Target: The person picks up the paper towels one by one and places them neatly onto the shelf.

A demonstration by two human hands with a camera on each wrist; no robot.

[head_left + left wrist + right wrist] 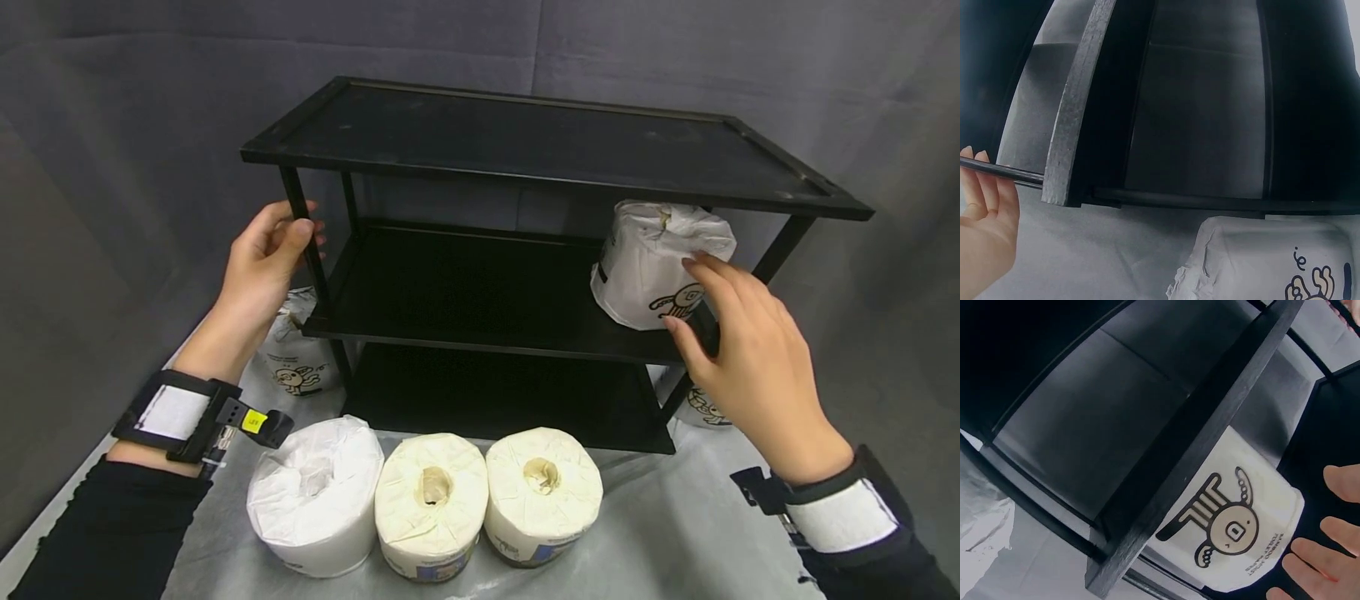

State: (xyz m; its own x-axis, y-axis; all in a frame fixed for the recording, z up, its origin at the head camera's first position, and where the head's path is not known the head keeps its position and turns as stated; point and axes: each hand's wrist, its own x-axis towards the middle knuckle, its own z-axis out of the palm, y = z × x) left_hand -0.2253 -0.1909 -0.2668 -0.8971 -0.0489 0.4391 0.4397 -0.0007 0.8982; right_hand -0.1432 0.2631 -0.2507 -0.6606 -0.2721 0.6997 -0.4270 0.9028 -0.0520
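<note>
A black three-tier shelf rack (pixel 540 142) stands in the middle of the head view. My left hand (pixel 262 258) grips its front left post (pixel 305 225), thumb in front and fingers behind; the left wrist view also has this hand (pixel 988 225) at the post. On the right end of the middle tier is a white paper-wrapped toilet roll (pixel 652 267) with a cartoon print. My right hand (pixel 750 358) is beside it, fingers extended and fingertips right at its wrapper. In the right wrist view the printed roll (pixel 1235 525) shows beside the spread fingers (pixel 1316 565).
In front of the rack stand a white wrapped roll (pixel 318 500) and two cream wrapped rolls, one in the middle (pixel 431 533) and one at right (pixel 543 517). Another printed roll (pixel 296 358) stands behind the left post, and one more (pixel 705 408) at the lower right. Grey cloth (pixel 450 42) hangs behind.
</note>
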